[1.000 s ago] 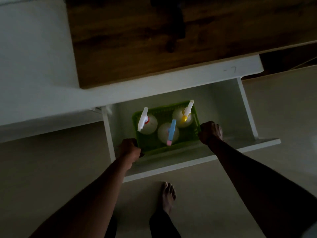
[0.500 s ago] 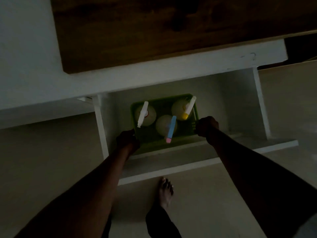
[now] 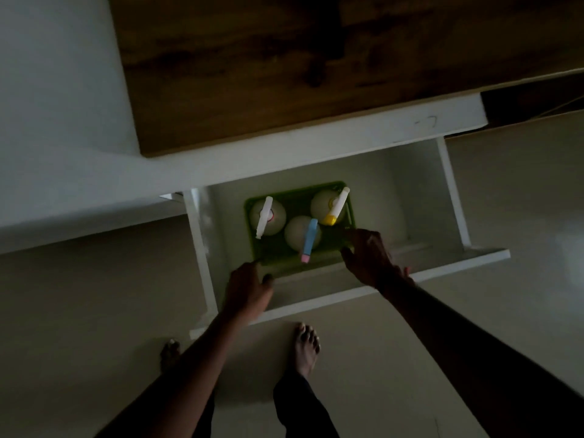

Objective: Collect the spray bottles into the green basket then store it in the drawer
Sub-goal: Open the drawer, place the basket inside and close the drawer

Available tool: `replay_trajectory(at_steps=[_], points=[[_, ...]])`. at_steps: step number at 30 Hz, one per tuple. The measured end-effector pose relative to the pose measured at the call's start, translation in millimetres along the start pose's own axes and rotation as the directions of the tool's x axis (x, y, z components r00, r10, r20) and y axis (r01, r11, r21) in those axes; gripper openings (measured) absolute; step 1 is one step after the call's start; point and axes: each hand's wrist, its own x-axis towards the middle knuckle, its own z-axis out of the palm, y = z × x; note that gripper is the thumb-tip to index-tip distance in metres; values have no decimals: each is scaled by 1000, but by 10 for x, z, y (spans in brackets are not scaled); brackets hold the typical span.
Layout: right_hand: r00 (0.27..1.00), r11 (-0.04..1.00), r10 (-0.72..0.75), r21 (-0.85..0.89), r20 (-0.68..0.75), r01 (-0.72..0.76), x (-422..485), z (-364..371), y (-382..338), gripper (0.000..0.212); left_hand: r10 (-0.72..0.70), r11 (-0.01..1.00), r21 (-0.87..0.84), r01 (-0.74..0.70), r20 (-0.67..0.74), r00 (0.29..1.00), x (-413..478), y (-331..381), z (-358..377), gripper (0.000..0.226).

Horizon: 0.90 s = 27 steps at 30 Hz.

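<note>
Both hands point(image 3: 368, 259) spread loosely at green basket's point(image 3: 316, 192) near rim inside open drawer point(image 3: 455, 200).

green basket point(image 3: 349, 213) with spray bottles point(image 3: 268, 216) inside open drawer point(image 3: 423, 197)

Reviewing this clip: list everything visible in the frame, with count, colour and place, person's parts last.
Green basket: one, green, inside the open drawer, left of its middle.
Spray bottles: three, whitish, upright in the basket; white-headed at left, blue-headed in the middle, yellow-nozzled at right.
Drawer: one, white, pulled open below the counter.
Countertop: one, dark wood, above the drawer.
Floor: pale, dimly lit.
Left hand: open, at the basket's near-left corner.
Right hand: open, at the basket's near-right corner.
Feet: two, bare, on the floor; one, another.
</note>
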Motion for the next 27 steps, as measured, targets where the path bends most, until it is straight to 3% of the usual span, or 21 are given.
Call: replay_trajectory(at_steps=[2, 5, 7, 9, 13, 17, 21, 27], points=[[984, 982, -133, -148, -118, 115, -294, -62, -113, 15, 101, 994, 36, -99, -45, 994, -322, -41, 4, 40], [966, 964, -118, -259, -228, 57, -694, -62, -202, 9, 245, 957, 196, -216, -138, 960, -741, -171, 61, 35], [962, 964, -111, -262, -250, 43, -923, 13, -240, 14, 261, 927, 317, -202, -156, 953, -954, -208, 121, 38], [969, 954, -112, -295, -219, 44, -1090, 141, -271, 20, 222, 912, 380, -157, -132, 966, -1106, -212, 186, 57], [995, 957, 50, -281, -88, -73, -1309, 376, -330, 56, 256, 859, 481, -176, -105, 961, -1316, -300, 313, 84], [988, 957, 130, -250, -80, -146, -1429, 535, -432, 83, 164, 889, 441, -123, -57, 985, -1424, -219, 358, 78], [984, 965, 177, -192, -24, -178, -1443, 627, -513, 90, -10, 955, 295, 14, -15, 1000, -1417, -8, 467, 89], [987, 966, 154, -219, 53, -139, -1414, 512, -509, 103, -78, 976, 204, 76, 3, 997, -1379, 71, 543, 103]])
